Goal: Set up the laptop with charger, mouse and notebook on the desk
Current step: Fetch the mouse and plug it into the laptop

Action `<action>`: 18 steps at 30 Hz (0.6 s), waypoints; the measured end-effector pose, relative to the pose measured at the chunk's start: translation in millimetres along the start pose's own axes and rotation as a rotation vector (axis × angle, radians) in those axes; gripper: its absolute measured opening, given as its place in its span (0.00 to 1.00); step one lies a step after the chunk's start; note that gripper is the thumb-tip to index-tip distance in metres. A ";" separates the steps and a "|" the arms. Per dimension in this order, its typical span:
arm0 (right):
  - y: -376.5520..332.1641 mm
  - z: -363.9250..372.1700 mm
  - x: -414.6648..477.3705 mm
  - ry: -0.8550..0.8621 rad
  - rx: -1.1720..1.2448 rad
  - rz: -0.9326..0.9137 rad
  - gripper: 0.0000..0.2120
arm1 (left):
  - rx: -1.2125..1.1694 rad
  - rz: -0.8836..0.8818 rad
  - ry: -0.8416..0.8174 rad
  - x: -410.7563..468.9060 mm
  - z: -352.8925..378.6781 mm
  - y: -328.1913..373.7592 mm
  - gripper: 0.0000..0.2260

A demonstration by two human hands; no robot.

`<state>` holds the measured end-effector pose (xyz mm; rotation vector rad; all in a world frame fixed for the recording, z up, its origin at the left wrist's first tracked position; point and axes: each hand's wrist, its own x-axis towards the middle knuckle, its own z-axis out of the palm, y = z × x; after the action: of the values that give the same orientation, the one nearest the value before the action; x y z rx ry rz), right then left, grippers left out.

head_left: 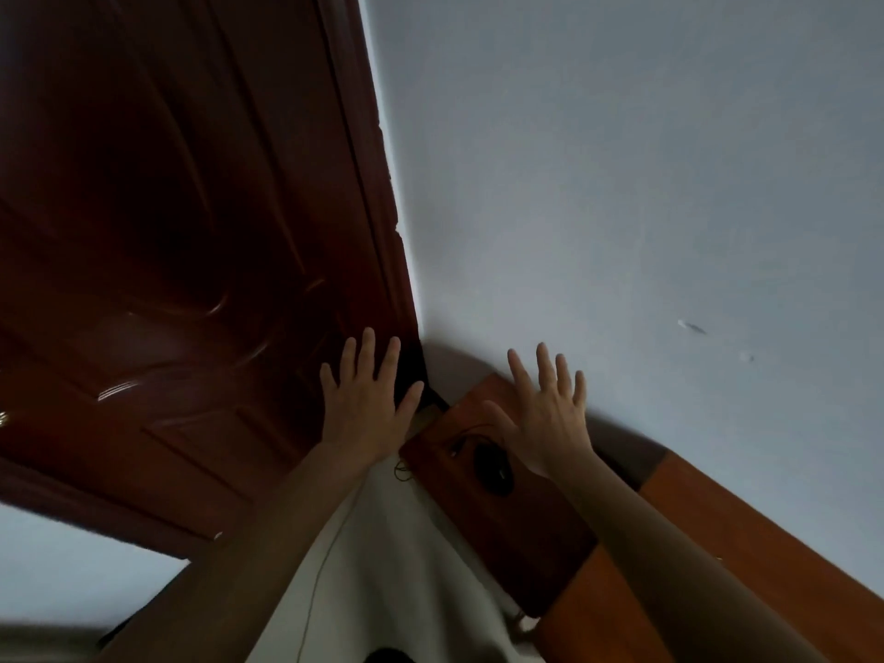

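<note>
My left hand (366, 404) is raised with its fingers spread and holds nothing, in front of a dark red door. My right hand (550, 413) is also spread and holds nothing, above the end of a brown wooden desk (540, 547). A black mouse (492, 471) lies on that desk just below my right palm, with a thin dark cord (459, 435) curling beside it. No laptop, charger or notebook shows in this tilted view.
A dark red wooden door (182, 260) fills the left. A pale grey wall (622, 184) fills the right. An orange wooden surface (717, 533) runs along the wall to the lower right. A white cloth (382, 567) with a thin wire lies between my arms.
</note>
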<state>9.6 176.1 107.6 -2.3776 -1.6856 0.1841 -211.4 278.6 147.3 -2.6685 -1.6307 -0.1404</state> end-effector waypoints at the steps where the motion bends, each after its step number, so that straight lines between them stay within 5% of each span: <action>1: 0.1 5.6 8.3 -0.003 -0.006 0.016 0.43 | 0.000 0.025 -0.015 14.8 6.2 -3.1 0.33; 12: -17.2 60.6 67.8 -0.020 -0.015 0.513 0.38 | 0.034 0.450 -0.233 166.4 79.0 -46.4 0.33; 18: -49.3 88.3 65.4 -0.080 0.029 0.715 0.38 | -0.060 0.518 -0.372 207.2 110.3 -66.4 0.34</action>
<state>-33.8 262.9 36.1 -2.8698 -0.7742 0.4117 -168.7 499.1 52.1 -3.1992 -0.9327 0.3351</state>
